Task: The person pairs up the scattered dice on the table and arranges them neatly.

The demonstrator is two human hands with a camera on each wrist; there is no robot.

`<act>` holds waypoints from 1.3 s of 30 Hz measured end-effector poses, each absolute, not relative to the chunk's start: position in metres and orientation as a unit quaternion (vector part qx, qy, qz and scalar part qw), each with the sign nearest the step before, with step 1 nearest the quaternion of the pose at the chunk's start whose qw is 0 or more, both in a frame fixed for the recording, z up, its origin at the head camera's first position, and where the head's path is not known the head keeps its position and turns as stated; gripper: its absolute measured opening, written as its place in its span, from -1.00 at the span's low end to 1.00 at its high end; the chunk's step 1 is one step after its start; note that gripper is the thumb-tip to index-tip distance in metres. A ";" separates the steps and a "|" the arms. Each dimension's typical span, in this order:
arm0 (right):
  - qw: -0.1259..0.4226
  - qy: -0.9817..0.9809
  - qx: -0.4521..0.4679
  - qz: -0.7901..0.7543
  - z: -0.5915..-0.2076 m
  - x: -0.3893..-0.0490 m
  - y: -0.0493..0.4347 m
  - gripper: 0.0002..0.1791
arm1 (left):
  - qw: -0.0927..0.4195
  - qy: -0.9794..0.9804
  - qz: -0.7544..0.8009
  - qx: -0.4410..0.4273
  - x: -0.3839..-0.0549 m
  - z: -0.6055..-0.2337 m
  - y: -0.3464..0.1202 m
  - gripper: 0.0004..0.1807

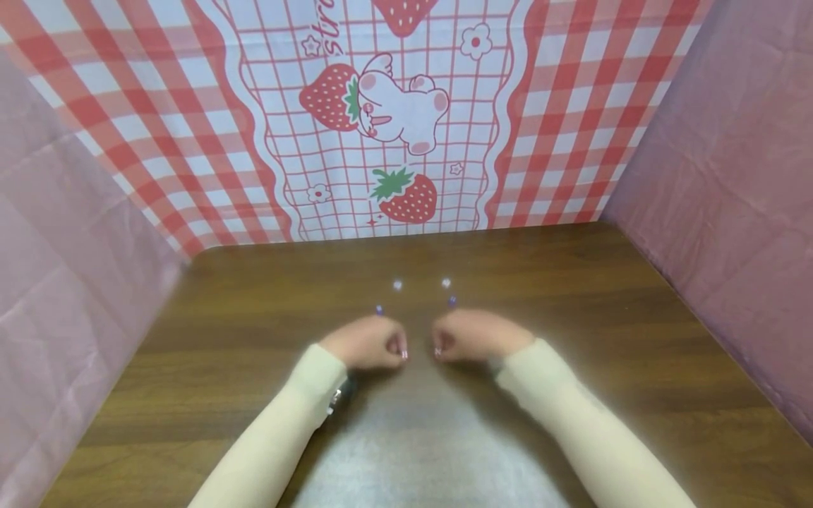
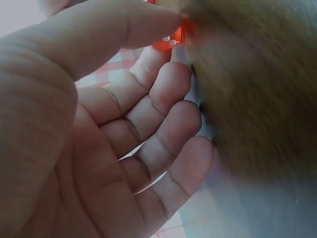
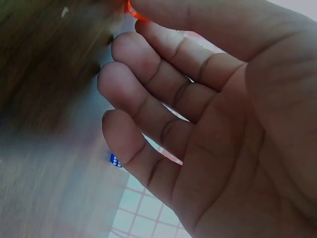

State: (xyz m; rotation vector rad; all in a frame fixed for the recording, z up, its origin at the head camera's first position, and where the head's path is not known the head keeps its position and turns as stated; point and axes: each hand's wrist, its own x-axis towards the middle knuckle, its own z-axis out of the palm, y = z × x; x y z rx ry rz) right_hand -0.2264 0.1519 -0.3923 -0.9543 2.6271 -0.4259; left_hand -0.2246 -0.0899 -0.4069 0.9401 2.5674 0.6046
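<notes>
My left hand [image 1: 367, 342] pinches a small red die [image 2: 171, 40] between thumb and index finger, low over the wooden table. Facing it across a narrow gap, my right hand [image 1: 480, 336] pinches a second red die [image 3: 134, 13] the same way; most of that die is hidden by the thumb. The other fingers of both hands are loosely bent in the wrist views. Just beyond the left hand lies a blue die [image 1: 379, 310], and another blue die [image 1: 452, 300] lies beyond the right. Farther back are two white dice, one on the left [image 1: 397, 285] and one on the right [image 1: 446, 283].
The brown wooden table [image 1: 254, 296] runs back to a hanging red-and-white checked cloth [image 1: 546, 127] with strawberry prints. Pink cloths stand at both sides, a left one [image 1: 57, 247] and a right one [image 1: 730, 197]. A dark band with a metal part [image 1: 336, 401] sits at the left wrist.
</notes>
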 end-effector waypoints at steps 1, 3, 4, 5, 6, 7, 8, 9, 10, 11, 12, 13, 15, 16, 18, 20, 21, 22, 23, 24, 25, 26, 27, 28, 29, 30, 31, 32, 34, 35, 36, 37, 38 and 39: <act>0.155 0.917 -0.337 -0.149 -0.392 -0.226 0.151 -0.85 | 0.169 0.904 0.211 0.331 -0.224 -0.407 -0.090 -0.94; 0.153 0.914 -0.343 -0.150 -0.393 -0.226 0.150 -0.86 | 0.168 0.904 0.209 0.332 -0.224 -0.407 -0.089 -0.93; 0.152 0.914 -0.345 -0.151 -0.393 -0.226 0.150 -0.86 | 0.167 0.904 0.208 0.333 -0.224 -0.408 -0.089 -0.93; 0.152 0.913 -0.347 -0.152 -0.393 -0.226 0.149 -0.87 | 0.167 0.904 0.208 0.333 -0.224 -0.408 -0.089 -0.93; 0.153 0.912 -0.348 -0.153 -0.393 -0.225 0.149 -0.87 | 0.168 0.904 0.208 0.334 -0.224 -0.408 -0.089 -0.93; 0.154 0.912 -0.348 -0.154 -0.393 -0.225 0.148 -0.87 | 0.168 0.904 0.209 0.335 -0.224 -0.408 -0.089 -0.93; 0.155 0.911 -0.348 -0.156 -0.392 -0.225 0.148 -0.88 | 0.168 0.903 0.209 0.335 -0.224 -0.408 -0.089 -0.93; 0.157 0.911 -0.347 -0.157 -0.392 -0.224 0.147 -0.88 | 0.169 0.903 0.209 0.336 -0.224 -0.408 -0.089 -0.92; 0.160 0.911 -0.346 -0.159 -0.392 -0.224 0.146 -0.88 | 0.170 0.902 0.209 0.337 -0.224 -0.409 -0.090 -0.92; 0.162 0.910 -0.346 -0.160 -0.392 -0.224 0.146 -0.88 | 0.172 0.902 0.209 0.336 -0.224 -0.409 -0.090 -0.92; 0.164 0.910 -0.346 -0.160 -0.391 -0.224 0.145 -0.88 | 0.174 0.902 0.210 0.336 -0.224 -0.409 -0.090 -0.91; 0.166 0.910 -0.345 -0.160 -0.391 -0.223 0.145 -0.88 | 0.176 0.901 0.211 0.335 -0.224 -0.409 -0.091 -0.91; 0.169 0.910 -0.345 -0.159 -0.392 -0.223 0.144 -0.87 | 0.180 0.900 0.216 0.334 -0.224 -0.409 -0.091 -0.90; 0.169 0.909 -0.346 -0.159 -0.392 -0.223 0.144 -0.87 | 0.183 0.900 0.217 0.332 -0.224 -0.409 -0.092 -0.89; 0.169 0.909 -0.347 -0.157 -0.393 -0.224 0.144 -0.86 | 0.185 0.899 0.219 0.332 -0.224 -0.409 -0.092 -0.89; 0.169 0.908 -0.348 -0.159 -0.394 -0.224 0.144 -0.86 | 0.186 0.898 0.219 0.333 -0.224 -0.409 -0.093 -0.90; 0.168 0.908 -0.348 -0.159 -0.394 -0.224 0.144 -0.87 | 0.186 0.898 0.218 0.334 -0.224 -0.409 -0.093 -0.90; 0.168 0.908 -0.348 -0.162 -0.394 -0.225 0.144 -0.87 | 0.185 0.898 0.217 0.335 -0.224 -0.409 -0.092 -0.90; 0.168 0.908 -0.347 -0.161 -0.395 -0.225 0.144 -0.87 | 0.184 0.898 0.216 0.336 -0.224 -0.408 -0.092 -0.90; 0.167 0.908 -0.347 -0.162 -0.395 -0.225 0.145 -0.87 | 0.183 0.898 0.216 0.337 -0.224 -0.408 -0.092 -0.91; 0.167 0.908 -0.346 -0.164 -0.395 -0.225 0.145 -0.87 | 0.182 0.898 0.216 0.338 -0.224 -0.408 -0.092 -0.91; 0.167 0.908 -0.346 -0.165 -0.395 -0.225 0.145 -0.86 | 0.180 0.898 0.216 0.339 -0.224 -0.408 -0.092 -0.91; 0.167 0.908 -0.348 -0.167 -0.395 -0.225 0.145 -0.87 | 0.180 0.898 0.215 0.339 -0.224 -0.408 -0.091 -0.91; 0.166 0.907 -0.348 -0.167 -0.394 -0.224 0.145 -0.87 | 0.179 0.899 0.214 0.338 -0.224 -0.408 -0.091 -0.91; 0.165 0.907 -0.350 -0.166 -0.394 -0.224 0.144 -0.87 | 0.178 0.899 0.212 0.339 -0.224 -0.408 -0.091 -0.92; 0.165 0.907 -0.351 -0.165 -0.394 -0.224 0.144 -0.87 | 0.178 0.899 0.211 0.339 -0.224 -0.408 -0.091 -0.92; 0.164 0.906 -0.353 -0.165 -0.394 -0.224 0.144 -0.87 | 0.177 0.900 0.211 0.339 -0.224 -0.408 -0.091 -0.92; 0.163 0.906 -0.355 -0.165 -0.394 -0.224 0.143 -0.87 | 0.177 0.900 0.210 0.339 -0.224 -0.409 -0.090 -0.92; 0.159 0.906 -0.358 -0.160 -0.394 -0.223 0.143 -0.87 | 0.175 0.900 0.207 0.341 -0.224 -0.409 -0.089 -0.92; 0.158 0.906 -0.360 -0.158 -0.395 -0.224 0.142 -0.87 | 0.173 0.900 0.206 0.342 -0.224 -0.409 -0.089 -0.91; 0.155 0.905 -0.363 -0.156 -0.396 -0.224 0.142 -0.87 | 0.172 0.901 0.205 0.342 -0.224 -0.410 -0.088 -0.91; 0.154 0.905 -0.366 -0.156 -0.396 -0.224 0.142 -0.87 | 0.171 0.901 0.202 0.344 -0.224 -0.410 -0.088 -0.91; 0.153 0.904 -0.367 -0.155 -0.396 -0.224 0.142 -0.87 | 0.170 0.901 0.202 0.345 -0.224 -0.410 -0.087 -0.91; 0.152 0.904 -0.369 -0.155 -0.396 -0.224 0.142 -0.87 | 0.168 0.901 0.200 0.347 -0.224 -0.410 -0.086 -0.91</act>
